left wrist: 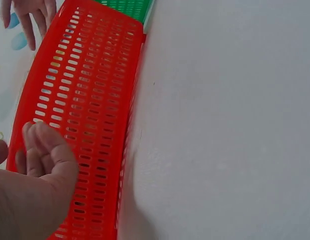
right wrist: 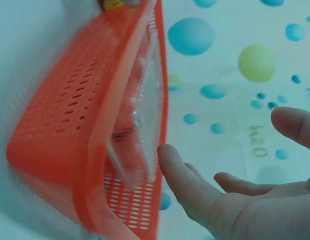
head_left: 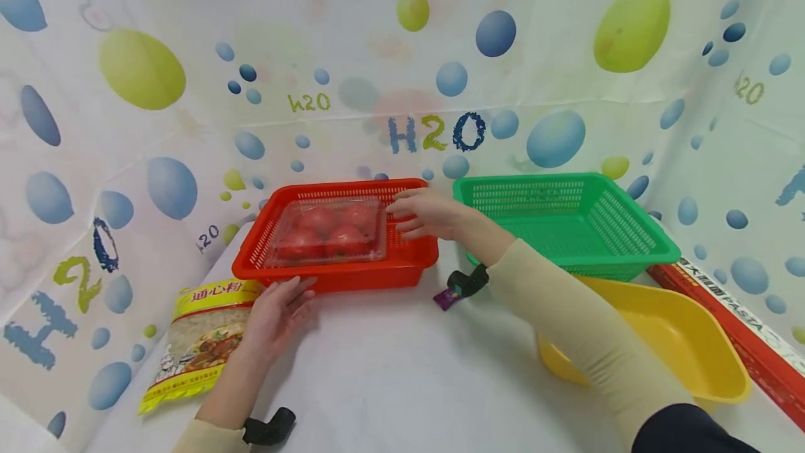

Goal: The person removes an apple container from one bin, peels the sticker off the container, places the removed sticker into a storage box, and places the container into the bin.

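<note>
A clear plastic box of red tomatoes point(head_left: 325, 231) lies in the red basket point(head_left: 402, 275), toward its left side. Over the basket's right part is my right hand point(head_left: 428, 215), fingers spread, fingertips right at the box's right edge in the head view. The right wrist view shows that hand point(right wrist: 250, 200) with nothing in its grasp. My left hand point(head_left: 279, 313) is at the basket's front left rim, its fingers loosely bent and holding nothing. In the left wrist view this hand point(left wrist: 45, 170) overlaps the basket's slotted front wall.
Left of the basket lies a bag of macaroni point(head_left: 204, 341). On the right stand a green basket point(head_left: 566, 268), a yellow basin point(head_left: 660, 334) and a long red pasta box point(head_left: 755, 341). A small purple packet point(head_left: 445, 298) lies near my right wrist. A patterned curtain point(head_left: 352, 54) hangs close behind.
</note>
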Action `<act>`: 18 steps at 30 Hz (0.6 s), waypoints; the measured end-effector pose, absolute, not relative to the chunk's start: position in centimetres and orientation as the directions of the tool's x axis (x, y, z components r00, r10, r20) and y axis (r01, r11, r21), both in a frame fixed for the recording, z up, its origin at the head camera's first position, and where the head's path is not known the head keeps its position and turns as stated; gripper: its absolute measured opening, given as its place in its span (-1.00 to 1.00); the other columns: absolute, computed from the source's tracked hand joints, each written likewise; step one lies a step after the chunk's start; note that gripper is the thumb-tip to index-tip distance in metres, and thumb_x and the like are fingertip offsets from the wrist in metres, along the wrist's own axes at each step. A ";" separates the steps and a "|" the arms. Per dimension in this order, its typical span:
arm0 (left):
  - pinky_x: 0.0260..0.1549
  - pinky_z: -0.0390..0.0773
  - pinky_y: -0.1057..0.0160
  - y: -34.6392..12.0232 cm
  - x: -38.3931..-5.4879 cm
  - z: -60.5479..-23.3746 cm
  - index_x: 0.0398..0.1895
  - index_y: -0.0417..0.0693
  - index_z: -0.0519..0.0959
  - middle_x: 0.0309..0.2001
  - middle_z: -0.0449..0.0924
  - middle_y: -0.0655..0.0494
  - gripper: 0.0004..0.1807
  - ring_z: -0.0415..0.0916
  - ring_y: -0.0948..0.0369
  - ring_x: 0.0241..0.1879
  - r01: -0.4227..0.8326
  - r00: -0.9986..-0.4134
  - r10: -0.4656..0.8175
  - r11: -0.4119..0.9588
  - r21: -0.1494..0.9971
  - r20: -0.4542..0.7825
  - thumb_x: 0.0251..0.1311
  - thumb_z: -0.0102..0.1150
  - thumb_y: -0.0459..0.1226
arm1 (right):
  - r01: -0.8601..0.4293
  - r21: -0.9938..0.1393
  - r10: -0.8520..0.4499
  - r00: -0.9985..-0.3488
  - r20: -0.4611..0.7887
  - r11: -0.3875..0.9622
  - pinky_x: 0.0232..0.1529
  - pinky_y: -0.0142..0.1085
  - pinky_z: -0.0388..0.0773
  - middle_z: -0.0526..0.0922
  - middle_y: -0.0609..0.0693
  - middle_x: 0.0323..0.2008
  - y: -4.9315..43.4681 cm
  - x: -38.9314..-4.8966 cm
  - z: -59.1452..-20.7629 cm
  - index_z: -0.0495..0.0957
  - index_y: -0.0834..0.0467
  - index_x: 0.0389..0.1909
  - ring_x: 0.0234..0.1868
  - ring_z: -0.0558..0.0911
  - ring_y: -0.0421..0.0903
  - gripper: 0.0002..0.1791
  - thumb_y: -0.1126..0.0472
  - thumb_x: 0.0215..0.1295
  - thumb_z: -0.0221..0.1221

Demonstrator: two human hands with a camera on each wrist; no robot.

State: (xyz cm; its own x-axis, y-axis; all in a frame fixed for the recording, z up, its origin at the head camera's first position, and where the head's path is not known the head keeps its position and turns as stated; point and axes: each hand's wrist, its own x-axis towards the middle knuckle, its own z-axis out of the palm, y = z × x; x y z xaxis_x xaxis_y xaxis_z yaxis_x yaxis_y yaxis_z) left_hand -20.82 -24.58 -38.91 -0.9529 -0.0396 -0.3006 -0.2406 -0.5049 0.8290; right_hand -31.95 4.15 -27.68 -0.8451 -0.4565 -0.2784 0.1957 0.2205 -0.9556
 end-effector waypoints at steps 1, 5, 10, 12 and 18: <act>0.13 0.53 0.26 -24.5 -20.7 -39.0 0.14 -0.02 0.42 -0.07 0.73 0.19 -0.70 0.64 0.20 -0.05 -0.248 -0.957 -0.019 -0.461 0.852 -0.289 0.50 0.07 -0.09 | 0.189 -0.957 -0.466 -0.841 -0.274 0.221 0.18 -0.10 0.55 0.33 0.19 0.42 4.6 -31.6 -27.4 0.14 0.15 0.54 0.36 0.40 0.21 -0.29 0.16 0.46 0.18; 0.09 0.56 0.21 -23.7 -20.2 -39.3 0.22 -0.17 0.44 -0.01 0.72 0.14 -0.60 0.62 0.11 0.04 -0.238 -0.971 0.071 -0.230 0.944 -0.227 0.52 0.03 -0.10 | 0.127 -0.964 -0.483 -0.846 -0.228 0.232 0.18 -0.08 0.55 0.37 0.15 0.36 6.6 -30.1 -26.5 0.15 0.16 0.53 0.33 0.44 0.23 -0.30 0.17 0.45 0.18; 0.04 0.60 0.19 -22.3 -19.5 -38.1 0.29 -0.30 0.40 0.11 0.64 -0.05 -0.48 0.58 -0.03 0.08 -0.114 -0.984 0.138 0.022 0.993 -0.116 0.48 0.08 -0.09 | 0.039 -0.974 -0.499 -0.854 -0.148 0.221 0.16 -0.09 0.56 0.42 0.16 0.31 9.7 -28.5 -25.5 0.23 0.18 0.47 0.24 0.53 0.20 -0.38 0.16 0.48 0.15; 0.04 0.61 0.15 -21.7 -19.3 -37.5 0.29 -0.28 0.40 0.15 0.61 -0.11 -0.48 0.55 -0.08 0.11 -0.035 -0.986 0.158 0.110 0.993 -0.052 0.47 0.10 -0.09 | 0.019 -0.977 -0.510 -0.851 -0.127 0.211 0.17 -0.07 0.55 0.42 0.17 0.32 11.0 -27.8 -25.1 0.22 0.17 0.48 0.24 0.53 0.20 -0.38 0.14 0.49 0.13; 0.04 0.61 0.13 -20.5 -18.8 -35.8 0.26 -0.13 0.48 0.16 0.57 -0.05 -0.55 0.49 -0.04 0.16 0.192 -0.970 0.204 0.298 0.935 0.135 0.42 0.19 -0.12 | -0.054 -0.973 -0.533 -0.842 -0.077 0.226 0.23 0.00 0.49 0.41 0.25 0.34 14.5 -26.0 -24.7 0.21 0.24 0.47 0.28 0.49 0.21 -0.42 0.15 0.53 0.07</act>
